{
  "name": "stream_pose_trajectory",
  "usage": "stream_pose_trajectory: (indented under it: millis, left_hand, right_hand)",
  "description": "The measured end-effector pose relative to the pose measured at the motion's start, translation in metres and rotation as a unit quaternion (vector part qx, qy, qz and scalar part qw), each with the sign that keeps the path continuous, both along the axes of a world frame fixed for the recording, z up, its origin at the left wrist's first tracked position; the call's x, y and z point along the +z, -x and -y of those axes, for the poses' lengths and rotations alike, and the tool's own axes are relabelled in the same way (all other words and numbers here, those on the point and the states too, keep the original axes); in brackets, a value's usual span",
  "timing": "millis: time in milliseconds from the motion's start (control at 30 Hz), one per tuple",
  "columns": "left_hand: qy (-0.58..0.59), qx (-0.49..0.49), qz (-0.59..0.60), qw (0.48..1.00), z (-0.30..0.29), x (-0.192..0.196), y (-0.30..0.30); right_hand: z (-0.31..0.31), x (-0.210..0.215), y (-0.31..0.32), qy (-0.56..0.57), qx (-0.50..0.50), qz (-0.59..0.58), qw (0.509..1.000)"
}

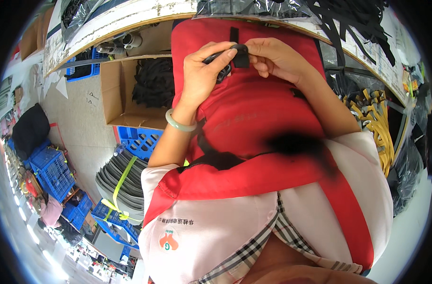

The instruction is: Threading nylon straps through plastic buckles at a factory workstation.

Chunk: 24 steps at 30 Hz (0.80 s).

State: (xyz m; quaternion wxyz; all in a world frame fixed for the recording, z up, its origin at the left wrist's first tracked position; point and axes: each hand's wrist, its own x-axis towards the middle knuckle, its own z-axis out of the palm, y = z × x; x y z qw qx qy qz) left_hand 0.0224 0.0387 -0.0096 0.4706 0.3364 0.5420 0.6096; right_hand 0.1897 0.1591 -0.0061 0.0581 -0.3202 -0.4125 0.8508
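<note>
Over my red apron (253, 104), both hands work on a short piece of black webbing strap (242, 60). It is folded over, with one end hanging down and another part pointing up. My left hand (204, 71) pinches the strap between thumb and index finger. Tucked in that same palm is a black looped piece (224, 74), partly hidden by the fingers; its kind is unclear. The fingertips of my right hand (277, 59) are closed on the strap's right side, the other fingers curled below. A pale bangle (180, 124) circles my left wrist.
A worn worktable edge (145, 14) curves across the top. Black straps (341, 33) hang off it at the right, above yellow straps (381, 128). An open cardboard box (115, 94) of black material stands left, near blue crates (52, 173) and a tied grey stack (119, 177).
</note>
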Motion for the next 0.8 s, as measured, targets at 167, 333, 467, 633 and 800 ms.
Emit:
stream_pose_trajectory:
  millis: [167, 333, 467, 633, 800]
  left_hand:
    - [0.077, -0.028, 0.107, 0.991, 0.041, 0.035, 0.039]
    - [0.1, 0.33, -0.229, 0.911, 0.108, 0.076, 0.107]
    - [0.131, 0.283, -0.208, 0.927, 0.12, 0.071, 0.111]
    - [0.049, 0.001, -0.153, 0.987, 0.061, 0.009, 0.039]
    - [0.031, -0.104, 0.026, 0.994, 0.038, -0.002, 0.017]
  right_hand:
    - [0.003, 0.0, 0.028, -0.132, -0.025, 0.014, 0.991]
    - [-0.005, 0.006, 0.034, -0.224, -0.008, 0.017, 0.974]
    - [0.018, 0.016, 0.049, -0.302, 0.082, 0.01, 0.95]
    - [0.038, 0.007, 0.071, -0.528, 0.172, -0.101, 0.826]
    - [0.025, 0.009, 0.048, -0.292, 0.144, -0.027, 0.945]
